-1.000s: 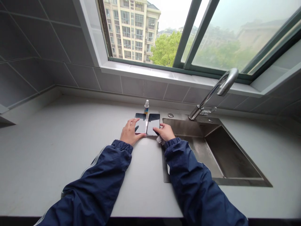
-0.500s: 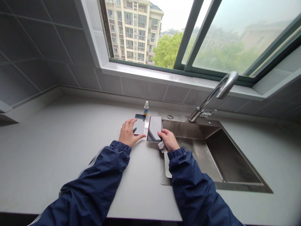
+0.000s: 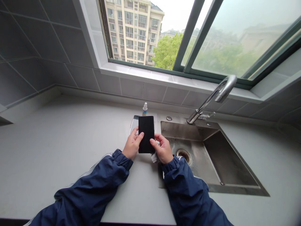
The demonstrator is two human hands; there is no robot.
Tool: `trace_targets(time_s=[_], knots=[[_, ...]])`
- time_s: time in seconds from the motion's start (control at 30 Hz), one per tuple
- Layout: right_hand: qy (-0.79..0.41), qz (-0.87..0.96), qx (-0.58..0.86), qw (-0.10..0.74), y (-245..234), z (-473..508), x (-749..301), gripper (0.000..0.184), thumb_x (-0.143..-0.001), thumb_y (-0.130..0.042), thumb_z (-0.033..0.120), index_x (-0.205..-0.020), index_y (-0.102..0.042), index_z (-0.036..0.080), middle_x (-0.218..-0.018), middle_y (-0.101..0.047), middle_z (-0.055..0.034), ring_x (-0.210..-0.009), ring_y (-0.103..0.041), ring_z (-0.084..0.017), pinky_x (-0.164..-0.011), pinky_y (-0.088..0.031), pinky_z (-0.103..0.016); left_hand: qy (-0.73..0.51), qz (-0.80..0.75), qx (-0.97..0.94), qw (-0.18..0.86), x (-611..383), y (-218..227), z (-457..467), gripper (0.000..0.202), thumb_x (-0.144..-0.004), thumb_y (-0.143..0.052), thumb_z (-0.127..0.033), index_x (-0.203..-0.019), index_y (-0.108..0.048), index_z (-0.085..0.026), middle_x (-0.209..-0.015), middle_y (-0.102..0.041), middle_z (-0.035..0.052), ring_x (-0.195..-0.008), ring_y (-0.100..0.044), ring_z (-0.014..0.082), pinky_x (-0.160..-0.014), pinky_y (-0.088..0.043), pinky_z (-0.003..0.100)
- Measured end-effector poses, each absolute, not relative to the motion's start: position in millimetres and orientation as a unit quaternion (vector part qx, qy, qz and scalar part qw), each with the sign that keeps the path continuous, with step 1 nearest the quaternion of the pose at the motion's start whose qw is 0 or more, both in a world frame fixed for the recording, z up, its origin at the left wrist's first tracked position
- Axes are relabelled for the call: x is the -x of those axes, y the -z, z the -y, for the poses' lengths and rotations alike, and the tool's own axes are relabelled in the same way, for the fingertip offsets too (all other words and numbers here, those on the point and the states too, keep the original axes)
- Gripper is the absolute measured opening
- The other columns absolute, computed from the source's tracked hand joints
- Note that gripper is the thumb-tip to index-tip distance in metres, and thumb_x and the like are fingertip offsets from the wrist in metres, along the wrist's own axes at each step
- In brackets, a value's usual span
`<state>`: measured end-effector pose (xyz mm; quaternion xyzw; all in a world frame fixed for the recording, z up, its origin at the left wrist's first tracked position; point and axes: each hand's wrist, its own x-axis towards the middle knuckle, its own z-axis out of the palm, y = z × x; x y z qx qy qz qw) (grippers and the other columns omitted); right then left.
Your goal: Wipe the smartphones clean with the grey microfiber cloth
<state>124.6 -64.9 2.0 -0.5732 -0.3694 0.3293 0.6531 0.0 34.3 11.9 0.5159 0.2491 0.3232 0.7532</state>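
Between my two hands a black smartphone (image 3: 146, 138) is raised off the counter, its dark flat face toward me. My left hand (image 3: 133, 145) grips its left edge, thumb on the front. On the right edge my right hand (image 3: 162, 148) closes with the thumb over the front, and a crumpled whitish cloth (image 3: 154, 157) sticks out beneath those fingers. Behind the left fingers a second phone (image 3: 134, 124) with a shiny pale face lies on the counter, partly covered. A small white-capped bottle (image 3: 145, 109) stands just beyond the phones.
To the right is a steel sink (image 3: 237, 188) set into the white counter (image 3: 70, 141). A chrome faucet (image 3: 213, 99) curves over its back edge. Behind the counter run a tiled wall and a window (image 3: 162, 66).
The black smartphone has come up and toward me, tilting to face me. My left hand has left the second phone and taken hold of the black one's left edge.
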Motion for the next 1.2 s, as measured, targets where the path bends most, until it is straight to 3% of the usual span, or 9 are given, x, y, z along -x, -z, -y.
trace_targets(time_s=[0.1,0.17,0.23,0.33,0.5,0.67,0.9,1.1,1.2], knots=[[-0.34,0.36,0.575,0.651,1.8,64.0,-127.3,0.04,-0.079,-0.075,0.052,-0.102,-0.07,0.02,-0.091,-0.073,-0.0033,-0.082,-0.068,-0.018,-0.08,-0.058,-0.032,-0.291,-0.304,-0.477,0.771,0.4,-12.0,-35.6,0.062,-0.08,-0.073,-0.05,-0.132,-0.05,-0.026,-0.09,-0.075,0.0024,-0.059,-0.069,0.0153,-0.049,-0.054,0.024],[-0.356,0.351,0.573,0.649,4.2,62.6,-129.8,0.041,-0.077,-0.076,0.053,-0.1,-0.07,0.02,-0.089,-0.073,-0.0033,-0.079,-0.069,-0.018,-0.078,-0.058,-0.032,-0.28,-0.321,-0.466,0.776,0.4,-12.6,-35.0,0.061,-0.079,-0.074,-0.052,-0.131,-0.052,-0.028,-0.09,-0.074,0.0017,-0.055,-0.067,0.0137,-0.044,-0.051,0.023],[-0.372,0.342,0.569,0.649,5.0,61.4,-133.0,0.043,-0.075,-0.077,0.055,-0.098,-0.069,0.019,-0.087,-0.074,-0.0036,-0.078,-0.07,-0.019,-0.078,-0.059,-0.033,-0.272,-0.314,-0.456,0.787,0.1,-14.5,-33.1,0.06,-0.08,-0.071,-0.055,-0.131,-0.054,-0.028,-0.097,-0.075,0.0038,-0.062,-0.07,0.0159,-0.048,-0.054,0.025],[-0.387,0.33,0.567,0.648,2.7,61.1,-137.9,0.044,-0.073,-0.078,0.057,-0.095,-0.07,0.02,-0.088,-0.075,-0.0042,-0.079,-0.071,-0.02,-0.08,-0.059,-0.034,-0.24,-0.257,-0.425,0.834,-0.7,-19.3,-29.3,0.064,-0.087,-0.056,-0.067,-0.138,-0.054,-0.028,-0.113,-0.074,0.0082,-0.089,-0.074,0.0244,-0.069,-0.061,0.035],[-0.433,0.34,0.555,0.624,-2.6,63.3,-137.8,0.043,-0.07,-0.08,0.058,-0.09,-0.073,0.021,-0.089,-0.076,-0.0039,-0.081,-0.071,-0.02,-0.083,-0.058,-0.035,-0.236,-0.167,-0.391,0.874,-0.3,-26.8,-26.1,0.069,-0.096,-0.032,-0.069,-0.147,-0.048,-0.026,-0.123,-0.071,0.0109,-0.115,-0.067,0.0295,-0.098,-0.054,0.047],[-0.473,0.361,0.544,0.591,-4.5,62.4,-130.9,0.048,-0.066,-0.081,0.062,-0.088,-0.073,0.02,-0.084,-0.075,-0.002,-0.08,-0.071,-0.019,-0.084,-0.057,-0.034,-0.221,-0.204,-0.341,0.891,1.0,-30.8,-25.1,0.064,-0.098,-0.033,-0.061,-0.147,-0.049,-0.022,-0.119,-0.072,0.0129,-0.115,-0.067,0.0308,-0.095,-0.056,0.049],[-0.482,0.378,0.577,0.54,-16.6,81.1,-162.2,0.04,-0.07,-0.081,0.054,-0.074,-0.073,0.015,-0.065,-0.069,-0.0011,-0.059,-0.064,-0.014,-0.063,-0.056,-0.028,-0.15,-0.199,-0.278,0.928,3.4,-27.1,-17.3,0.074,-0.094,-0.035,-0.069,-0.145,-0.051,-0.019,-0.128,-0.068,0.0173,-0.112,-0.068,0.035,-0.092,-0.056,0.055],[-0.348,0.327,0.634,0.608,-22.2,97.1,-202.7,0.042,-0.075,-0.08,0.047,-0.103,-0.071,0.016,-0.081,-0.075,-0.005,-0.067,-0.07,-0.017,-0.057,-0.055,-0.026,-0.093,-0.204,-0.217,0.95,4.9,-29.6,-7.6,0.075,-0.094,-0.034,-0.068,-0.149,-0.045,-0.018,-0.134,-0.062,0.0223,-0.107,-0.069,0.0389,-0.085,-0.055,0.058],[-0.26,0.319,0.635,0.653,-17.7,93.1,-197.9,0.044,-0.08,-0.076,0.047,-0.112,-0.067,0.018,-0.097,-0.076,-0.0087,-0.085,-0.074,-0.022,-0.071,-0.061,-0.034,-0.07,-0.201,-0.215,0.953,5.7,-30.2,-5.3,0.076,-0.095,-0.033,-0.067,-0.149,-0.044,-0.015,-0.133,-0.061,0.0254,-0.1,-0.07,0.0387,-0.082,-0.055,0.057]])
